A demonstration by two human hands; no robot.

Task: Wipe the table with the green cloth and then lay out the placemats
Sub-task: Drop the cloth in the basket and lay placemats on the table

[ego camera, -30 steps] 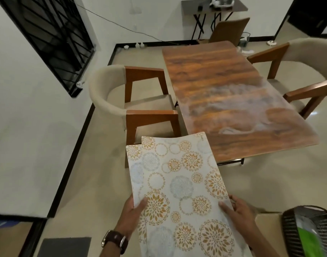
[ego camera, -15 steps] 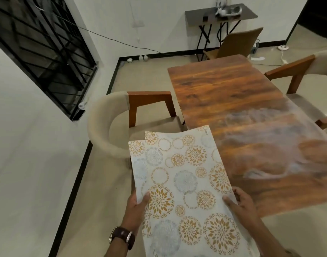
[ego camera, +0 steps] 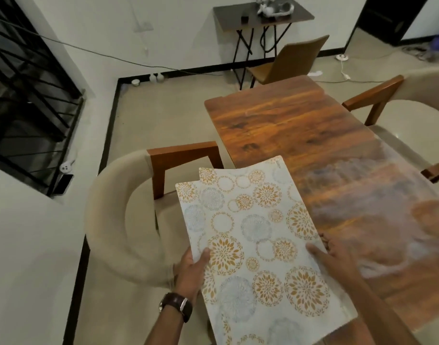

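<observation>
I hold a stack of white placemats (ego camera: pixel 250 227) printed with orange and grey flower circles, at least two sheets fanned apart at the far end. My left hand (ego camera: pixel 192 270), with a wristwatch, grips the stack's left edge, thumb on top. My right hand (ego camera: pixel 335 252) grips the right edge. The stack hangs over the near left corner of the long brown wooden table (ego camera: pixel 288 125), whose near half shows pale, damp-looking streaks. No green cloth is in view.
A beige armchair with wooden arms (ego camera: pixel 129 215) stands at the table's left side, just under the placemats. Another armchair (ego camera: pixel 412 95) is on the right. A brown chair (ego camera: pixel 295 58) and a small black side table (ego camera: pixel 260 14) stand beyond the far end.
I have stepped closer to the table; it and the left armchair now fill more of the view. The placemats stay in both hands and now reach over the table's near left corner.
</observation>
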